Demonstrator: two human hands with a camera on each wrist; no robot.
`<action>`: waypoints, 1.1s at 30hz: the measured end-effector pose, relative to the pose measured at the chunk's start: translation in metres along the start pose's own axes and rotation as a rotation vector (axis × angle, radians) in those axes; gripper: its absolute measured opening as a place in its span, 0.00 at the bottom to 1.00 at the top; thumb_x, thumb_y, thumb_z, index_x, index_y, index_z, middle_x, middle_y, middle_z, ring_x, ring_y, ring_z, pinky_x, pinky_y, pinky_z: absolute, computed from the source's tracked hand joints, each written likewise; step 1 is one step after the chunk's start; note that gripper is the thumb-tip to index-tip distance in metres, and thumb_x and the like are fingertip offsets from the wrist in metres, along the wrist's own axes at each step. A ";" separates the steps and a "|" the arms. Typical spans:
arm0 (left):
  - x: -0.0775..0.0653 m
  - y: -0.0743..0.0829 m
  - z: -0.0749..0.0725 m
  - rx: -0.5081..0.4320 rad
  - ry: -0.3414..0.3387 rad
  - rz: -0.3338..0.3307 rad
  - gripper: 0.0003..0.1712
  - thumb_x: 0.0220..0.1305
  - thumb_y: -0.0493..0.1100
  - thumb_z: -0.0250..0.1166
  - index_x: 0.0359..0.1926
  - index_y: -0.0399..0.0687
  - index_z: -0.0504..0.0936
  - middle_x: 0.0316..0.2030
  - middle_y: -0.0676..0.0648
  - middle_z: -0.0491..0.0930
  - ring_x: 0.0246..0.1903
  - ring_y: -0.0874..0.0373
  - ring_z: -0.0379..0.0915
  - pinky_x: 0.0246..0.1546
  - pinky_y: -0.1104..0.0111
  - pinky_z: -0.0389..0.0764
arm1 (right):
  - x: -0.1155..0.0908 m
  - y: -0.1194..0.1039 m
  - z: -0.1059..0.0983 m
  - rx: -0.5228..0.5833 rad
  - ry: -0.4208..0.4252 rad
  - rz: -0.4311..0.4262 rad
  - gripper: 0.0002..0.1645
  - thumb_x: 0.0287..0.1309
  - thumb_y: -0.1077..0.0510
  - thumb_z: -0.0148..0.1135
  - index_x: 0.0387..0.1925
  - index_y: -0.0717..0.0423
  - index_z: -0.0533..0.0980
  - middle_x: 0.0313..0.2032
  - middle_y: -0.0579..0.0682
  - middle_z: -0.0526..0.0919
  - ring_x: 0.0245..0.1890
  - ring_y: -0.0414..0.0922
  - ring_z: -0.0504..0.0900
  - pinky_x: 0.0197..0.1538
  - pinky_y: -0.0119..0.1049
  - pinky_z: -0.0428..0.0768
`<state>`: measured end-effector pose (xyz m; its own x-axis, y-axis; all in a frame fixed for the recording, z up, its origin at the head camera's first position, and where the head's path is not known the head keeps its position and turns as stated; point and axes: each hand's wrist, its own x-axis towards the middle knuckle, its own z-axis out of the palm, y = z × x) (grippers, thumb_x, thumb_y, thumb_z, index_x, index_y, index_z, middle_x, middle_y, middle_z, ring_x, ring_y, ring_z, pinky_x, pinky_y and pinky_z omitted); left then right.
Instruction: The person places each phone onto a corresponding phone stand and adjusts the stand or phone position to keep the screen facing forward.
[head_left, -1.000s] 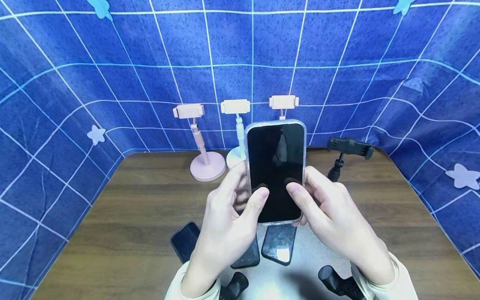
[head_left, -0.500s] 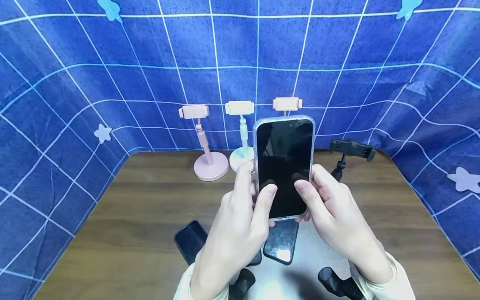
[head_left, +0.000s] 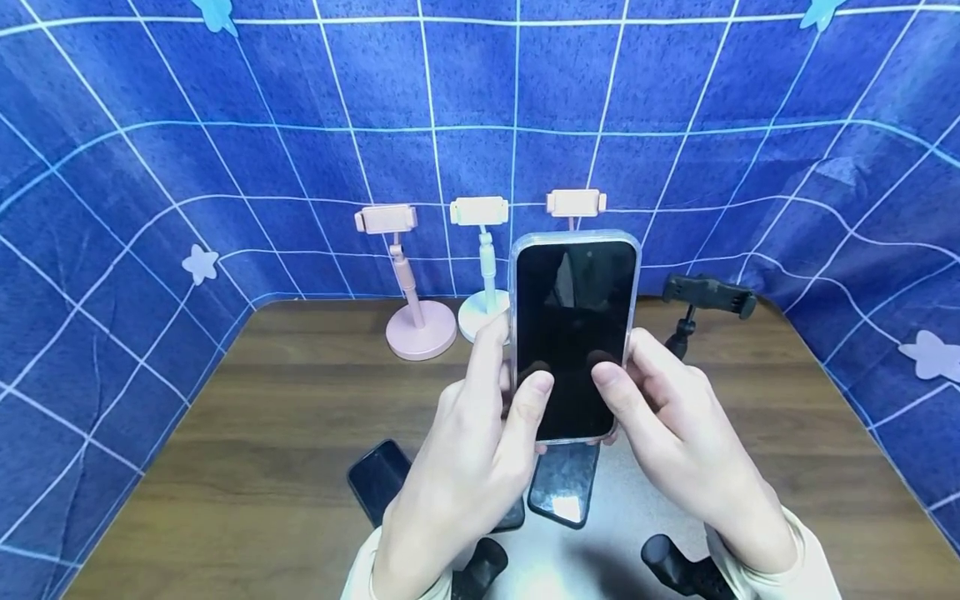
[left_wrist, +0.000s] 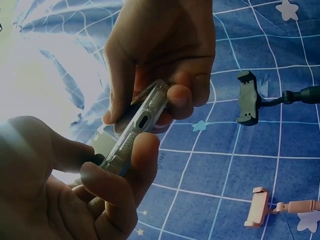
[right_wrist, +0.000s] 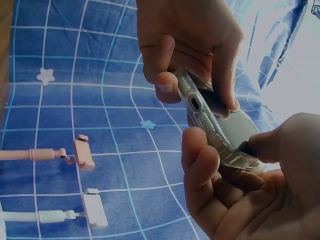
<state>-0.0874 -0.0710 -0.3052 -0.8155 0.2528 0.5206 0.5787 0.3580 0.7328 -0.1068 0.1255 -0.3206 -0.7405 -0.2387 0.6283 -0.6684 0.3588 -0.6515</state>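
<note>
A smartphone in a clear case (head_left: 576, 333) is held up over the table, upright, with its dark screen towards me. My left hand (head_left: 465, 454) grips its left side and my right hand (head_left: 682, 433) grips its right side. Both thumbs lie over the lower part of the screen, with fingers behind. From the left wrist view, the phone's bottom edge (left_wrist: 142, 122) shows its charging port between the two hands. The same case edge (right_wrist: 205, 117) appears in the right wrist view, fingers supporting it from behind.
Several phone stands line the back: a pink one (head_left: 422, 333), a white one (head_left: 479, 211), another pink one (head_left: 576, 202) partly hidden, and a black one (head_left: 708, 296). Below the hands lie dark phones (head_left: 378, 479), one (head_left: 562, 492) overlapped by the held phone. Blue gridded cloth (head_left: 375, 92) surrounds the table.
Both hands and the held phone have shifted slightly right in the head view, mostly during the first half second. The grip looks the same.
</note>
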 end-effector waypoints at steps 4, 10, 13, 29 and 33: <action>0.001 0.001 0.001 -0.065 -0.003 -0.018 0.26 0.80 0.43 0.54 0.73 0.51 0.59 0.24 0.54 0.70 0.20 0.71 0.75 0.22 0.73 0.80 | -0.001 0.000 0.001 0.020 0.008 0.025 0.08 0.73 0.67 0.55 0.41 0.51 0.76 0.21 0.39 0.74 0.18 0.36 0.68 0.21 0.30 0.66; 0.001 -0.001 0.003 0.019 0.023 0.017 0.23 0.79 0.42 0.55 0.69 0.47 0.62 0.21 0.57 0.63 0.16 0.72 0.65 0.17 0.75 0.68 | -0.002 0.001 0.001 -0.001 0.022 0.022 0.10 0.72 0.67 0.56 0.38 0.49 0.75 0.19 0.38 0.68 0.16 0.35 0.63 0.20 0.28 0.61; 0.001 -0.003 0.004 0.054 0.042 0.039 0.21 0.79 0.41 0.56 0.66 0.45 0.64 0.21 0.56 0.59 0.16 0.72 0.59 0.16 0.76 0.62 | -0.001 0.002 0.001 -0.019 0.030 0.011 0.09 0.72 0.67 0.57 0.40 0.49 0.77 0.19 0.38 0.67 0.15 0.34 0.62 0.19 0.27 0.61; 0.001 -0.002 0.005 0.068 0.038 0.064 0.21 0.78 0.41 0.58 0.65 0.43 0.65 0.21 0.55 0.66 0.17 0.73 0.67 0.18 0.79 0.70 | -0.002 0.003 -0.002 -0.041 0.021 -0.011 0.11 0.70 0.67 0.58 0.47 0.50 0.79 0.20 0.37 0.71 0.15 0.33 0.65 0.18 0.26 0.63; 0.001 -0.002 0.006 0.062 0.032 0.069 0.22 0.77 0.40 0.58 0.66 0.44 0.64 0.22 0.55 0.69 0.18 0.73 0.68 0.20 0.80 0.72 | -0.002 0.003 -0.002 -0.038 0.021 -0.012 0.13 0.69 0.68 0.58 0.48 0.49 0.79 0.20 0.37 0.71 0.15 0.33 0.65 0.18 0.26 0.62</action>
<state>-0.0891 -0.0663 -0.3091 -0.7729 0.2503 0.5831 0.6313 0.3956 0.6670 -0.1068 0.1286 -0.3230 -0.7305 -0.2245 0.6450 -0.6739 0.3903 -0.6273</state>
